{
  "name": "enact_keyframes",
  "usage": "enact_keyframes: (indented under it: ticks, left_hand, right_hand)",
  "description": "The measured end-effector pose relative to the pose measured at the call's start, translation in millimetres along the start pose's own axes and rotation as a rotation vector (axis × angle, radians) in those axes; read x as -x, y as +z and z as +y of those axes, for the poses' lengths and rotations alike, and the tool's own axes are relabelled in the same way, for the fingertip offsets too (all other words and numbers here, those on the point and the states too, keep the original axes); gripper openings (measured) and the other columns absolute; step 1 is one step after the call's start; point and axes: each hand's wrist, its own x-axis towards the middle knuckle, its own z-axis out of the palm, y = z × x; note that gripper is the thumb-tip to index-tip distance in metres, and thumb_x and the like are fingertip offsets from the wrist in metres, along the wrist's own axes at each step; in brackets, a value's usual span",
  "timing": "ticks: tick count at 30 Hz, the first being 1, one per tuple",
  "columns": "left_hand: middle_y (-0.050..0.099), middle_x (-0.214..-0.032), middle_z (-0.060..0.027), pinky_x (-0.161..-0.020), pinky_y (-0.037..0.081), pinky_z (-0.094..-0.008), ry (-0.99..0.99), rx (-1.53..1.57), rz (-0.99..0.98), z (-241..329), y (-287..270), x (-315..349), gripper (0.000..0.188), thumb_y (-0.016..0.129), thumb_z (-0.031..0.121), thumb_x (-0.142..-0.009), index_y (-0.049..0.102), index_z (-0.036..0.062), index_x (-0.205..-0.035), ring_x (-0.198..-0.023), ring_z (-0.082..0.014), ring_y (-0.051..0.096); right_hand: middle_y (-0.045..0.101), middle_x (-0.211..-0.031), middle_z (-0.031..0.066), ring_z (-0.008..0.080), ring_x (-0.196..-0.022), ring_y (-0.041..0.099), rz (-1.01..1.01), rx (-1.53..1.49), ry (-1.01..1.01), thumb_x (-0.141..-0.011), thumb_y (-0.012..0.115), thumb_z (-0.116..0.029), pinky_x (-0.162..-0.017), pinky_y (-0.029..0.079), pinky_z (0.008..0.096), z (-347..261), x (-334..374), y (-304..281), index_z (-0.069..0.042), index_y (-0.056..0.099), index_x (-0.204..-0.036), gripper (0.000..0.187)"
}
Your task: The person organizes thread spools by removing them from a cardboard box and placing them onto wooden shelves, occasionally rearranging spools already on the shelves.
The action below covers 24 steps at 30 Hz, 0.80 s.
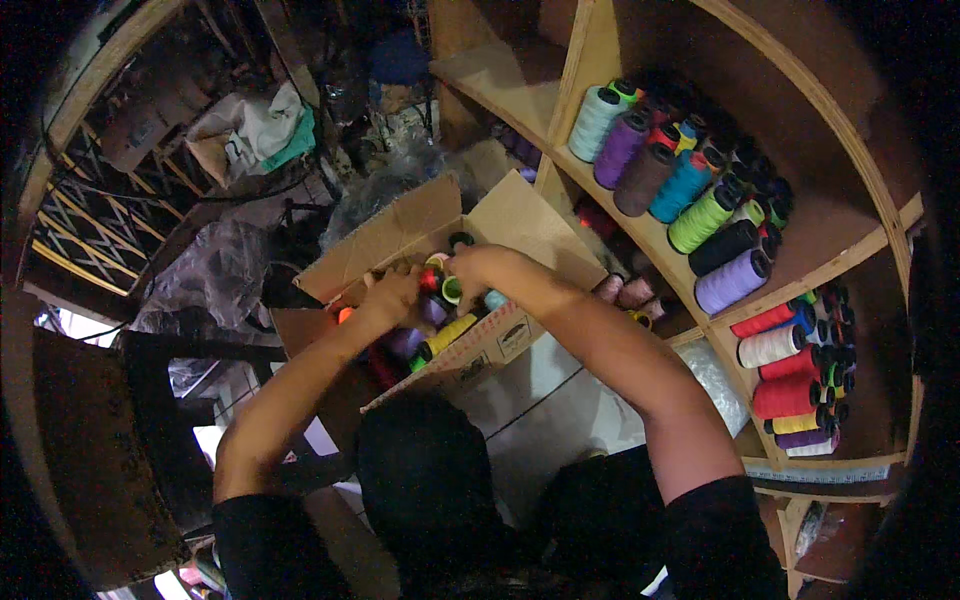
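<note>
An open cardboard box [420,228] sits in front of me, its flaps folded outward. Mixed thread spools lie inside, among them a yellow spool [448,337] and a lavender spool [404,343]. My left hand [396,296] reaches in from the left, its fingers bent around a spool that they largely cover. Across from it, my right hand [476,268] curls over a spool with a green-rimmed end [452,291]; its fingertips are partly hidden. A black spool end [461,240] shows just beyond my right hand.
A wooden shelf [640,235] rises on the right, holding rows of colored spools, including a lime green spool [700,215] and a white spool [770,347]. Crumpled clear plastic [215,275] lies left of the box. Pale floor tiles [560,390] show between box and shelf.
</note>
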Motion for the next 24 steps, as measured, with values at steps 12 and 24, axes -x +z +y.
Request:
enact_keyframes:
  ticks: [12,24]
  left_hand:
    - [0.057,-0.109,-0.0195,-0.085,0.045,-0.0409,-0.010,0.033,0.046,-16.5,11.0,-6.1,0.080,0.078,0.043,-0.055,0.048,0.0011,-0.116,-0.104,-0.0334,0.054]
    - [0.064,-0.091,-0.0133,-0.072,0.050,-0.0322,0.122,0.700,0.348,-9.5,-40.0,17.3,0.034,0.070,0.021,-0.070,0.062,0.0002,-0.096,-0.077,-0.0187,0.063]
  right_hand:
    - [0.056,-0.104,0.0139,0.0319,-0.092,0.057,0.149,0.000,-0.162,-0.057,0.075,-0.035,-0.079,0.047,0.0371,-3.9,44.2,-21.6,-0.003,0.059,-0.099,0.056]
    - [0.059,-0.097,0.0069,0.0167,-0.089,0.054,1.035,-0.751,-0.304,-0.075,0.064,-0.024,-0.073,0.045,0.0294,41.9,190.9,-83.6,-0.004,0.060,-0.108,0.039]
